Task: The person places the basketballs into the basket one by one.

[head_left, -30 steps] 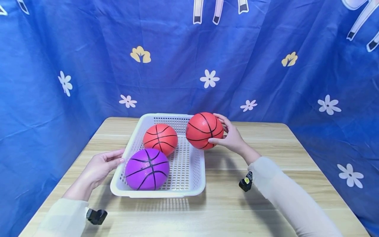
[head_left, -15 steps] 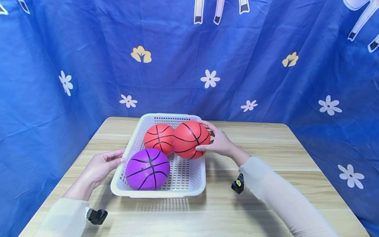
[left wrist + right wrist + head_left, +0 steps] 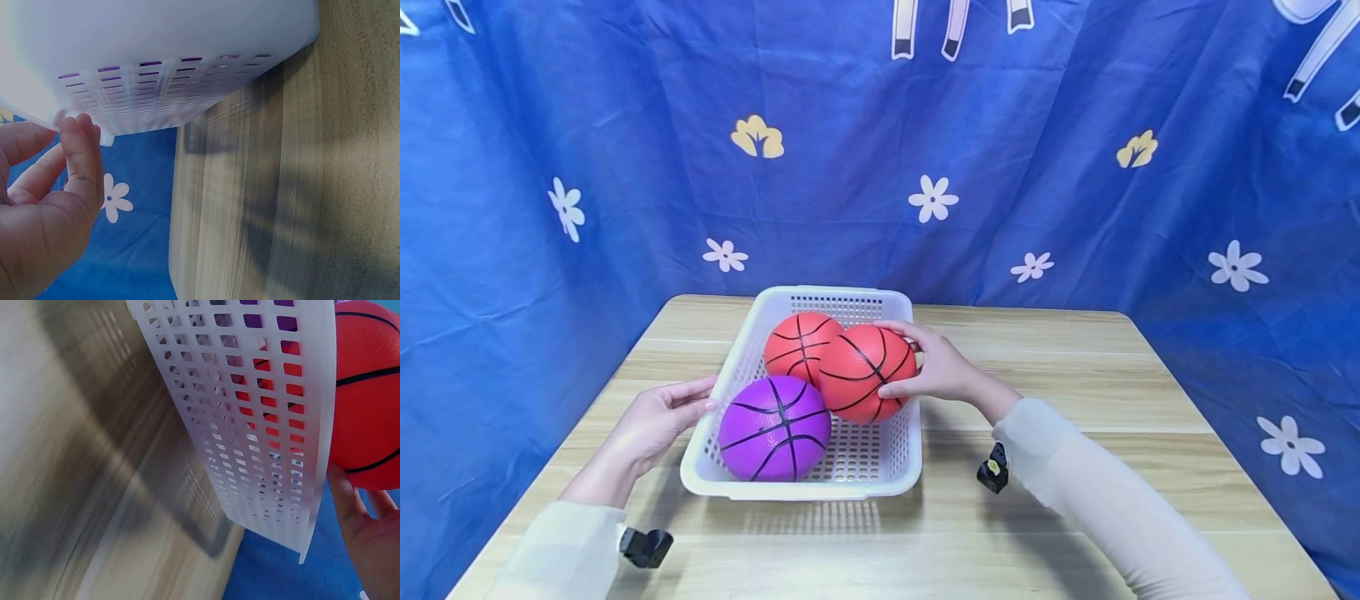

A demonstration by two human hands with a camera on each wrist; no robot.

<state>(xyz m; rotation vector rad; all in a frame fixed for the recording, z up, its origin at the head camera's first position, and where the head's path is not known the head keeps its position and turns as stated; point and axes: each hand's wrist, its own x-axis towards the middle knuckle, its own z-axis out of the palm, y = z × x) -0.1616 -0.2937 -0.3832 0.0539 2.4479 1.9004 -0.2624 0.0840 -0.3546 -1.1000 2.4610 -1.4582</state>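
A white plastic basket (image 3: 797, 490) with slotted walls stands on the table. At its left rim my left hand (image 3: 643, 425) pinches the edge between thumb and fingers. My right hand (image 3: 943, 371) grips a red toy basketball (image 3: 857, 362) from its right side, over the right half of the basket. In the right wrist view this ball (image 3: 369, 394) shows above the basket's rim. Inside lie a purple toy basketball (image 3: 767, 433) at the front left and another red toy basketball (image 3: 793, 342) behind it, partly covered by the held one.
The wooden table (image 3: 1045, 500) extends past the basket on both sides and in front. A blue patterned curtain (image 3: 850, 167) hangs behind it and along its sides. A small black camera (image 3: 646, 548) sits at each wrist.
My right hand has carried the red basketball left and toward me, from the right rim to over the basket's inside. The left hand, basket and other balls have stayed put.
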